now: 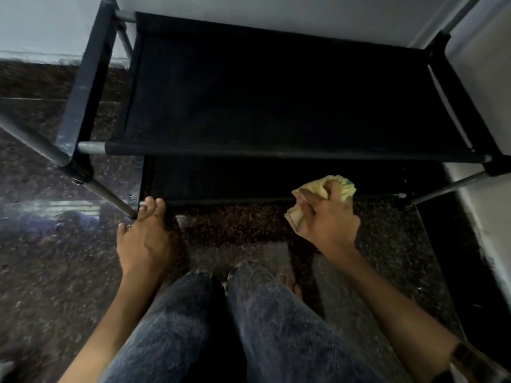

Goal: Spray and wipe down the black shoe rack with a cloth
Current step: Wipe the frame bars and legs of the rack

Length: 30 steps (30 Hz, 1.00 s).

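Observation:
The black shoe rack (276,89) fills the upper half of the view, with black fabric shelves on grey metal tubes. My right hand (329,219) grips a bunched yellow cloth (336,187) just in front of the lowest shelf's front bar (249,201), toward its right end. My left hand (143,236) reaches to the left end of that bar, its fingertips lying over the tube beside the rack's front left leg. No spray bottle is in view.
Dark speckled stone floor (55,272) surrounds the rack. A pale wall (276,12) runs behind it and a light wall or panel (486,106) stands close on the right. My knees in dark jeans (221,327) are at the bottom centre.

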Motion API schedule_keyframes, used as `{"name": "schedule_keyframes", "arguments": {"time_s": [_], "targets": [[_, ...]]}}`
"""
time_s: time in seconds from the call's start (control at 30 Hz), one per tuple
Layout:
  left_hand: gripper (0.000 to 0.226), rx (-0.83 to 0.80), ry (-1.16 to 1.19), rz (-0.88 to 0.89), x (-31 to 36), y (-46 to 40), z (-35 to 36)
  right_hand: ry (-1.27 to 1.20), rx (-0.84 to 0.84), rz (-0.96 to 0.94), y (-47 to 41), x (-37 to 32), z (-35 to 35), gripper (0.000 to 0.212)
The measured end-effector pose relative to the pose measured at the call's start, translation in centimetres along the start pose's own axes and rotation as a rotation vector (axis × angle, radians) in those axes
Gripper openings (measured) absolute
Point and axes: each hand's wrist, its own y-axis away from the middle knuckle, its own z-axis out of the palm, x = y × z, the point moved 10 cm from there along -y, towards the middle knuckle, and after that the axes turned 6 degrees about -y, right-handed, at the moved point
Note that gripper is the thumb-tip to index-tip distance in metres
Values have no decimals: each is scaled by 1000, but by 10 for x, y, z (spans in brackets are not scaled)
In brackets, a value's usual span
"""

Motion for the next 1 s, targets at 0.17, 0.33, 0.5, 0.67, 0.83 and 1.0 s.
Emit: {"name": "schedule_keyframes", "arguments": {"time_s": [0.17,0.33,0.5,0.67,0.83,1.0], "targets": [[58,11,33,-17,1,3,-2,-160,11,30,23,-28,17,34],[61,14,53,-19,-4,2,-2,-197,71,162,14,3,11,33],[61,24,66,-34,-6,3,-1,-327,171,409,19,50,5,49],[65,10,84,-33,-3,5,-3,-128,155,515,12,61,6,84],[62,17,93,-40,-3,6,-6,-387,130,507,3,72,13,67],[61,47,86,-27,-3,5,-5,-710,235,304,9,44,0,79]]}}
